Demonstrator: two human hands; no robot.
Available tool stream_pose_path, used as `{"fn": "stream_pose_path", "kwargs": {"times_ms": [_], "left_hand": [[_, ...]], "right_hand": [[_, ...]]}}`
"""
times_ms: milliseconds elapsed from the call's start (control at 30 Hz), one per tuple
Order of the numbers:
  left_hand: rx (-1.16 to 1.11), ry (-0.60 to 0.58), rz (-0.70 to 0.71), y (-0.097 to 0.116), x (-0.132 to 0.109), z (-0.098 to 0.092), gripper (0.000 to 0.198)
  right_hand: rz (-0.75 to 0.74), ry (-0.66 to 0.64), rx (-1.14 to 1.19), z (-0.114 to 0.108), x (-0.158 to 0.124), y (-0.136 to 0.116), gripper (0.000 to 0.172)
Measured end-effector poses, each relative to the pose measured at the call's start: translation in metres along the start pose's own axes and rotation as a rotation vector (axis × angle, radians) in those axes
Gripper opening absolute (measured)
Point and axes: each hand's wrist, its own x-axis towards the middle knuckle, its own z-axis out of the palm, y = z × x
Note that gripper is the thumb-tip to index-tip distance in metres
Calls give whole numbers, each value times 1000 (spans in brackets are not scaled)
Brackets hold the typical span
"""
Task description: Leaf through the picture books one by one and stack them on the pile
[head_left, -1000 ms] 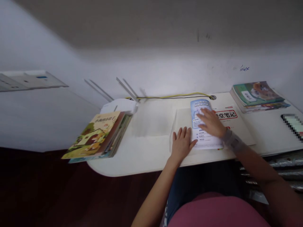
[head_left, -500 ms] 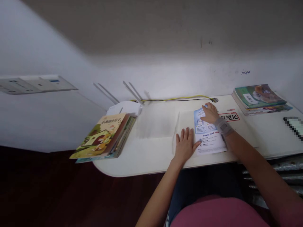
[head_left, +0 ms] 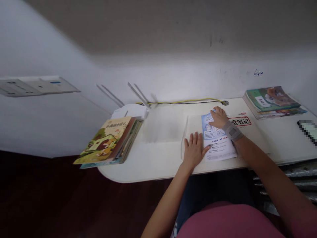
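My left hand (head_left: 194, 150) lies flat with fingers spread, its thumb touching the left edge of a blue-and-white printed leaflet (head_left: 221, 150). My right hand (head_left: 219, 117), with a grey band on the wrist, rests palm down across the leaflet's upper part, fingers apart. The leaflet lies on a white book (head_left: 252, 138) with a red-framed title, partly hidden by my right hand and forearm. Along the book's left side, a thin, clear-looking flap (head_left: 184, 132) stands up slightly beside my left hand.
To the left, a stack of picture books (head_left: 106, 142) sits at the rounded edge of the white table (head_left: 148, 165), before a white router (head_left: 130, 111). A yellow cable (head_left: 183, 100) runs along the wall. More books (head_left: 273, 100) lie back right, near a pixelated device (head_left: 308, 130).
Both hands stay in nearly the same place on the leaflet and book. The view shifts very slightly; nothing else visibly moves.
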Motion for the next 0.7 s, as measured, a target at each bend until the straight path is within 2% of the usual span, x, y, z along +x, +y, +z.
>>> {"fn": "stream_pose_path", "kwargs": {"times_ms": [267, 433, 500, 600, 700], "left_hand": [[-11, -3, 14, 0, -1, -3, 73], [0, -12, 26, -1, -1, -3, 69], [-5, -10, 25, -2, -1, -4, 68], [-46, 2, 23, -6, -2, -5, 69], [-100, 20, 25, -12, -4, -5, 70]], "right_hand": [[45, 23, -8, 7, 4, -8, 50], [57, 84, 153, 4, 6, -13, 48], [16, 134, 251, 0, -5, -4, 50], [-88, 177, 396, -2, -39, 19, 59], [-202, 121, 472, 5, -80, 35, 69]]}}
